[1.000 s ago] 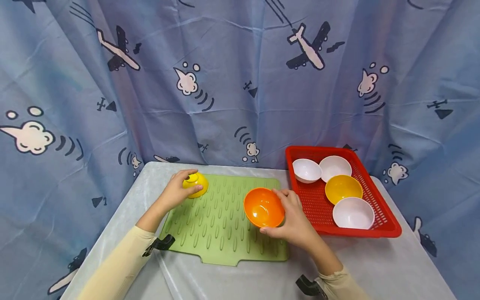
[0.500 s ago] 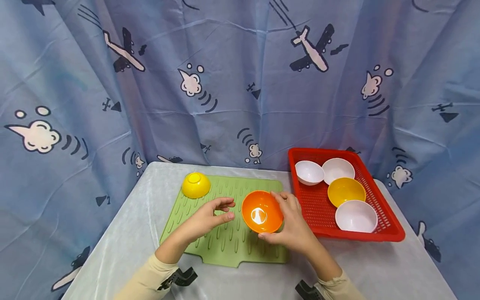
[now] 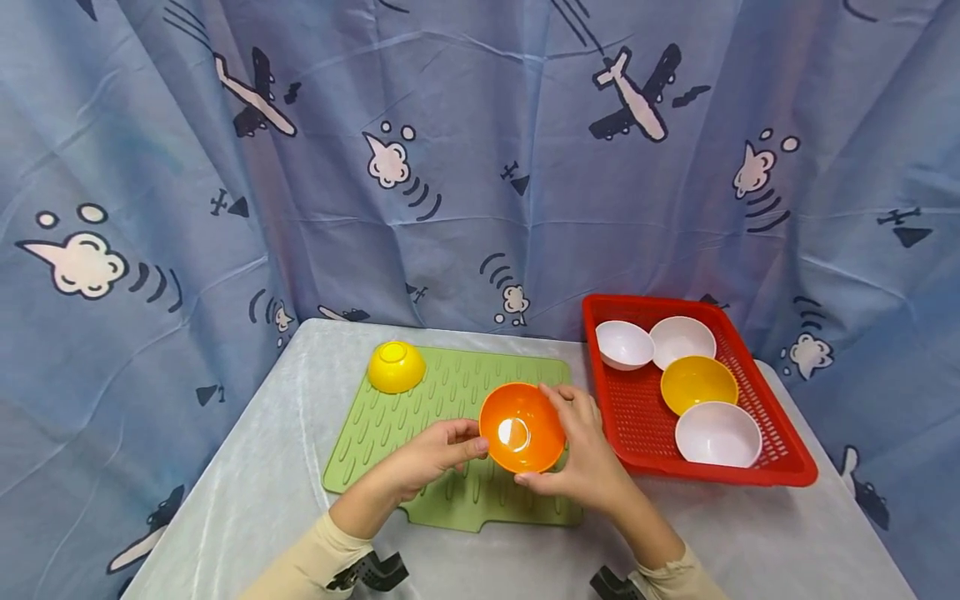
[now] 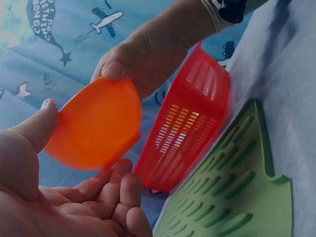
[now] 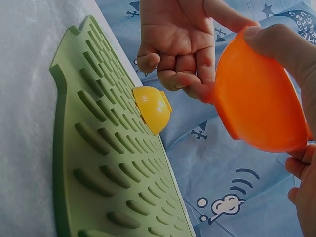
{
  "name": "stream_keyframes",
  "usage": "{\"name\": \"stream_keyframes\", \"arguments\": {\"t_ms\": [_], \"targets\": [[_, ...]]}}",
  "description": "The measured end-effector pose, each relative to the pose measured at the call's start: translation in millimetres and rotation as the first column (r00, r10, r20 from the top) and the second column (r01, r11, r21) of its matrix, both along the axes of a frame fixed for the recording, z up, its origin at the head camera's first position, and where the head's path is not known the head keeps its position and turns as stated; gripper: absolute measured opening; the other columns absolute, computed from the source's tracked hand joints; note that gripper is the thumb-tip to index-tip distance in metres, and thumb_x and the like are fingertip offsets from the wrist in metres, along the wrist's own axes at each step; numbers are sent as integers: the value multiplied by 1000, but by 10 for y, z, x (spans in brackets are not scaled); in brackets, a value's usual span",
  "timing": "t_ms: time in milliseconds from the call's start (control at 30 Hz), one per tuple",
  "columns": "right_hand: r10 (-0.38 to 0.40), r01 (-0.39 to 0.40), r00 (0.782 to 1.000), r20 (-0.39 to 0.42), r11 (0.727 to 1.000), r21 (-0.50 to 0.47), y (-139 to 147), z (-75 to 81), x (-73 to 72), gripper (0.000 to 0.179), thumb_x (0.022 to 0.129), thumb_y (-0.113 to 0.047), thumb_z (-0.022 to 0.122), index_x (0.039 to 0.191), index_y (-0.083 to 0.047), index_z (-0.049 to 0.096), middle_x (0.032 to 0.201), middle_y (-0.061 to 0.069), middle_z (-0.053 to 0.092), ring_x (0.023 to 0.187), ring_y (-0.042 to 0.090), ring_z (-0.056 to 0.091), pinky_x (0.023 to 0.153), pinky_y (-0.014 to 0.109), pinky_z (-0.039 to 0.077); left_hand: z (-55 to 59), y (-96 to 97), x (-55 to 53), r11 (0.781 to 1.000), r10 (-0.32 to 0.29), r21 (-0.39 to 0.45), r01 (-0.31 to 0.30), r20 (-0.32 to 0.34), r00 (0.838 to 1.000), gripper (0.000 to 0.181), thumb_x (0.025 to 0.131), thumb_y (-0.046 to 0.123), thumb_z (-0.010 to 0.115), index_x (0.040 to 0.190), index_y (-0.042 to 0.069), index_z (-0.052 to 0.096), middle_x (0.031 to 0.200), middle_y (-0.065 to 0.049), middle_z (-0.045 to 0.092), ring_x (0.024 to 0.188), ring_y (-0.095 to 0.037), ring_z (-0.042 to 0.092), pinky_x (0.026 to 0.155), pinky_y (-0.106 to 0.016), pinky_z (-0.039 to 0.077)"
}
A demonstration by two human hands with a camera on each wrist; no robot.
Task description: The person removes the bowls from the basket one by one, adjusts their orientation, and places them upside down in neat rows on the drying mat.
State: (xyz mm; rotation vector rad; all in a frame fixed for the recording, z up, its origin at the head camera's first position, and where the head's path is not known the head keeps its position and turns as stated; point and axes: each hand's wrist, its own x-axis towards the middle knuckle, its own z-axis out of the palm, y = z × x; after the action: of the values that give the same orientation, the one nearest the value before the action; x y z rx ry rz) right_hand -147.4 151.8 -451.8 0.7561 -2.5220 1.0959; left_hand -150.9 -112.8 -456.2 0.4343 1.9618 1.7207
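Note:
An orange bowl (image 3: 521, 425) is held up over the right part of a green ridged mat (image 3: 517, 510), its hollow facing the head camera. My right hand (image 3: 588, 450) grips it from the right, with the thumb at the near edge and fingers at the far side. On the left edge, my left hand (image 3: 429, 458) pinches the bowl, thumb on the rim and fingers against the outer wall. The left wrist view shows the left fingers (image 4: 129, 190) bent beneath the orange wall. At the mat's far left corner lies a yellow bowl (image 3: 396, 368), upside down.
A red basket (image 3: 720, 477) stands to the right of the mat. In it sit several bowls: white ones, such as the nearest white bowl (image 3: 718, 437), and a darker yellow bowl (image 3: 699, 385). A blue patterned curtain (image 3: 450, 167) hangs behind the white-covered table.
My left hand has left the upturned yellow bowl, come right and toward me, and taken hold of the orange bowl's left edge. The right hand keeps its grip, nearly in place.

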Motion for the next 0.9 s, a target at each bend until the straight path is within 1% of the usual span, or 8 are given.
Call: {"name": "stream_keyframes", "arguments": {"t_ms": [167, 333, 500, 633, 700, 733, 800, 900], "targets": [[8, -8, 1000, -29, 1000, -4, 0, -31, 22, 116, 55, -41, 98, 152, -9, 45, 142, 17, 41, 130, 35, 36, 97, 64, 46, 7, 20, 31, 996, 10, 92, -15, 51, 999, 38, 103, 31, 63, 120, -3, 63, 103, -5, 65, 100, -20, 57, 78, -29, 45], [0, 0, 999, -46, 1000, -2, -21, -27, 50, 117, 55, -40, 99, 153, -10, 44, 143, 16, 40, 132, 36, 35, 99, 63, 44, -1, 30, 46, 984, 25, 172, -40, 92, 995, 42, 101, 28, 66, 127, -5, 59, 103, 1, 65, 99, -18, 57, 76, -25, 46], [26, -23, 995, -100, 999, 30, -58, -7, 47, 120, 56, -46, 99, 154, -7, 42, 145, 20, 40, 135, 39, 32, 105, 64, 33, 0, -6, 27, 982, 84, 166, -92, 58, 995, 54, 96, 27, 71, 135, -5, 54, 111, -2, 65, 101, -20, 58, 83, -30, 47], [69, -69, 997, -46, 998, -12, -12, 41, 35, 114, 61, -41, 99, 156, -14, 40, 148, 14, 43, 138, 36, 34, 108, 65, 31, -16, -14, 28, 981, 154, 128, -147, -47, 987, 52, 90, 19, 75, 134, -1, 55, 111, -6, 59, 101, -23, 54, 84, -30, 47], [87, -87, 996, 4, 995, -57, 28, 76, 34, 109, 65, -35, 98, 156, -20, 41, 149, 10, 45, 138, 33, 36, 107, 66, 34, -17, -11, 31, 980, 192, 83, -181, -147, 970, 53, 86, 17, 79, 131, 2, 57, 109, -6, 57, 101, -25, 52, 85, -32, 45], [91, -89, 995, 29, 993, -76, 49, 94, 35, 106, 67, -33, 97, 156, -22, 41, 149, 7, 45, 138, 31, 37, 107, 66, 36, -17, -9, 30, 979, 206, 52, -199, -204, 957, 54, 84, 18, 82, 130, 5, 57, 108, -6, 56, 101, -26, 50, 84, -33, 44], [95, -88, 994, 63, 991, -102, 86, 123, 31, 100, 70, -29, 95, 155, -24, 43, 148, 6, 47, 138, 30, 39, 105, 66, 38, -4, -7, 27, 973, 216, -5, -230, -320, 922, 58, 79, 21, 87, 128, 10, 59, 109, -4, 57, 100, -28, 50, 84, -37, 43], [82, -69, 992, 100, 990, -126, 119, 146, 15, 88, 76, -25, 92, 152, -22, 47, 147, 7, 48, 138, 29, 41, 107, 66, 38, 22, -20, 15, 959, 208, -75, -274, -474, 856, 66, 74, 27, 92, 129, 16, 58, 112, 0, 56, 101, -29, 50, 84, -41, 43]]}}
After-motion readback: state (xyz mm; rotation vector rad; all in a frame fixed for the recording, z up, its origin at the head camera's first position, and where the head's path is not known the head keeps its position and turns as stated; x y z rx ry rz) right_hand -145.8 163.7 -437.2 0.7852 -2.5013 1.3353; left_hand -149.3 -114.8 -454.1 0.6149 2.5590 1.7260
